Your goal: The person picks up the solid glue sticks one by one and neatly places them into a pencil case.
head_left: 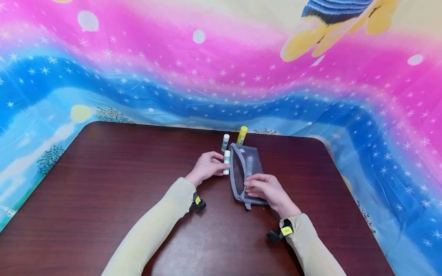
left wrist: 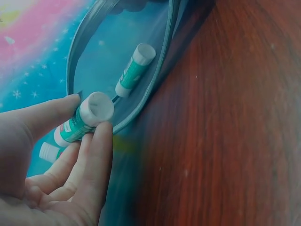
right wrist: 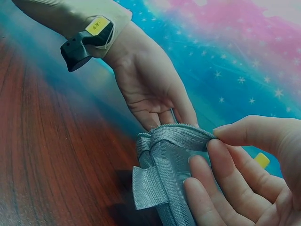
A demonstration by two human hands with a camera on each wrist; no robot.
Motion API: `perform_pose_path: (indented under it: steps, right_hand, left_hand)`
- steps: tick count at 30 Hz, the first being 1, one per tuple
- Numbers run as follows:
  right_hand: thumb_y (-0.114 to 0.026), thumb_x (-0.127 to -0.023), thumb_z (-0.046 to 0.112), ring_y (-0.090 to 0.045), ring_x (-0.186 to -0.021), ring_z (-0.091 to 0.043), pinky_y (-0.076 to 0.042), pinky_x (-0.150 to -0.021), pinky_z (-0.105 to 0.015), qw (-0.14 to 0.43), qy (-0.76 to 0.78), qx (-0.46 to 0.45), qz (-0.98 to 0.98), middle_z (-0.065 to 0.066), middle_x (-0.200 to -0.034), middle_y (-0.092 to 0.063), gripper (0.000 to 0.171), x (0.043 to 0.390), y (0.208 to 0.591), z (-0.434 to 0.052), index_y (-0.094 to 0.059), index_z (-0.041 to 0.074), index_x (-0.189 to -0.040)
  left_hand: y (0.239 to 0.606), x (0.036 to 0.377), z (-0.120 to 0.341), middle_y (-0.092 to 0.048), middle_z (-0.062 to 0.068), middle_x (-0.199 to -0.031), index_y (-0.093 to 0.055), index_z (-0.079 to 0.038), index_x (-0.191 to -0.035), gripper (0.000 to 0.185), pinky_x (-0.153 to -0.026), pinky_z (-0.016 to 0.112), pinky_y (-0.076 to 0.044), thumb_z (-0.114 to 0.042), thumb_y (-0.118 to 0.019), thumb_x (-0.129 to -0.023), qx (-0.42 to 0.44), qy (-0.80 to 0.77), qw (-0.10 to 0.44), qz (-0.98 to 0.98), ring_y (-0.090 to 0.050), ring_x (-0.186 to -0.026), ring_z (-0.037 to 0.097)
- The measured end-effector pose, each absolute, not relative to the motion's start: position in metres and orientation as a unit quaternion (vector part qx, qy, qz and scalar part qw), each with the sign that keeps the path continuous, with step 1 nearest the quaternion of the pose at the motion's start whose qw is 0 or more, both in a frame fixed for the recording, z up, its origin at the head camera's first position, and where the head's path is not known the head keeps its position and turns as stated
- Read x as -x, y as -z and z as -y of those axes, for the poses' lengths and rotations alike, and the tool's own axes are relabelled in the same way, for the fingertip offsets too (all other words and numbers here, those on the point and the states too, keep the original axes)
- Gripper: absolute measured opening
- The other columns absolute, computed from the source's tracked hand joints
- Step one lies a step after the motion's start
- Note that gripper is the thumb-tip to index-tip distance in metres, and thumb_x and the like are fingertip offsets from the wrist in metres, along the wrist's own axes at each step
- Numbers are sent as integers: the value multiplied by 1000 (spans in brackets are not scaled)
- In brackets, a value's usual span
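Note:
My left hand (head_left: pixel 208 168) pinches a white glue stick (head_left: pixel 226 169) with a green label between thumb and fingers. It is beside the unzipped mouth of a grey mesh zipper pouch (head_left: pixel 257 155). In the left wrist view a similar glue stick (left wrist: pixel 131 73) lies inside the pouch; from the head it shows faintly through the mesh. The thumb and index finger of my right hand (head_left: pixel 271 189) pinch the zipper edge, holding the mouth apart. The right wrist view shows this pinch close up, with the pouch's fabric tab (right wrist: pixel 148 188) at the near end.
Beyond my left hand another white glue stick (head_left: pixel 225 142) with a green label stands on the dark wooden table (head_left: pixel 114 184). A yellow glue stick (head_left: pixel 242 135) is behind the pouch, near the table's far edge. A patterned cloth (head_left: pixel 165 76) hangs around the table.

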State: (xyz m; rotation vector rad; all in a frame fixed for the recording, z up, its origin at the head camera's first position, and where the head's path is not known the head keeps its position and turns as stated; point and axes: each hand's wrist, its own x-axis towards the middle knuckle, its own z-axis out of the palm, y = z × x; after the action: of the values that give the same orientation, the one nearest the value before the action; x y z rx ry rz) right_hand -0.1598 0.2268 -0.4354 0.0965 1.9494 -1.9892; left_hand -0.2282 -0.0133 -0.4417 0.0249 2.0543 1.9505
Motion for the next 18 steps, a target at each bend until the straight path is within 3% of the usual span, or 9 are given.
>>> perform_pose_path:
  steps: [18]
  right_hand:
    - [-70, -96, 8, -74, -80, -20, -61, -79, -37, 179, 707, -27, -684, -11, -91, -74, 16, 161, 437, -225, -72, -4, -107]
  left_hand:
    - [444, 228, 0, -72, 13, -89, -65, 2, -115, 36, -68, 33, -62, -10, -83, -86, 15, -676, 167, -718, -71, -68, 18]
